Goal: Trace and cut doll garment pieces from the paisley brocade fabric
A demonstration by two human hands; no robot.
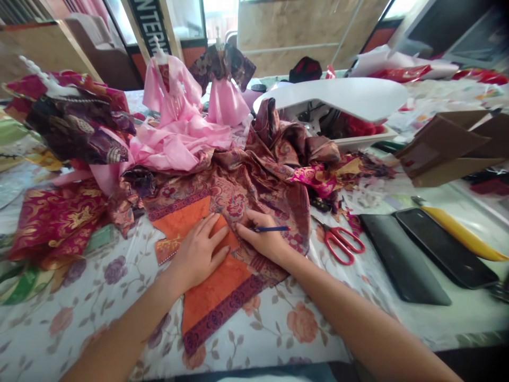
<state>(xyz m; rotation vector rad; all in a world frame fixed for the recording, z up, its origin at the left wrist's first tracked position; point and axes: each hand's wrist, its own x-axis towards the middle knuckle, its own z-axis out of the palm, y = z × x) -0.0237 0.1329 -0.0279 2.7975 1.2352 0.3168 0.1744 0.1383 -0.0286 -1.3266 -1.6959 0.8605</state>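
Observation:
My left hand (pixel 204 248) lies flat with its fingers spread on an orange fabric piece (pixel 217 284) that has purple patterned borders. Under that piece spreads a larger brocade cloth (pixel 234 193) in brown, red and purple, gathered in folds toward the back. Just right of the orange piece, my right hand (pixel 260 233) pinches a blue pen (pixel 274 229). Its fingers are at the edge of the orange fabric, and the pen's tip is hidden by them. Red-handled scissors (pixel 342 244) rest on the table to the right of my right hand.
Small mannequins carry a pink dress (pixel 173 95) and a pink skirt (pixel 226 101) at the back. Magenta brocade (pixel 59 220) is heaped on the left. Rightward lie a dark case (pixel 405 260), a black phone (pixel 445 246) and an open cardboard box (pixel 445 143). A floral tablecloth (pixel 131 302) covers the table.

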